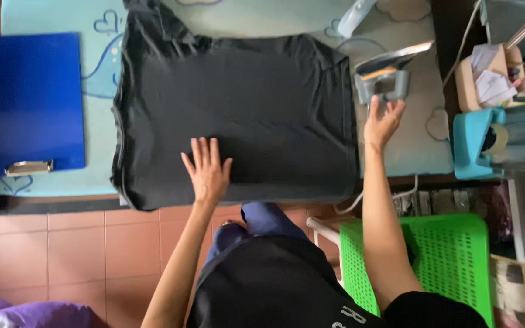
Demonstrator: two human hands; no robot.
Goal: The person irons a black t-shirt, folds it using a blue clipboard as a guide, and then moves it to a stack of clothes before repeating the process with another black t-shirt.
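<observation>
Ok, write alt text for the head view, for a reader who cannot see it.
A person's left hand presses flat on a black shirt spread over a light blue board, while the right hand reaches to a grey iron standing beside it. A blue clipboard lies left, a green chair lower right.

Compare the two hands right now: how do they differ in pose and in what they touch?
The left hand lies flat, fingers spread, on the black shirt; the right hand reaches farther out, fingers at the iron standing beside the shirt. Neither hand is closed around anything. Both are bare, over the padded board.
</observation>
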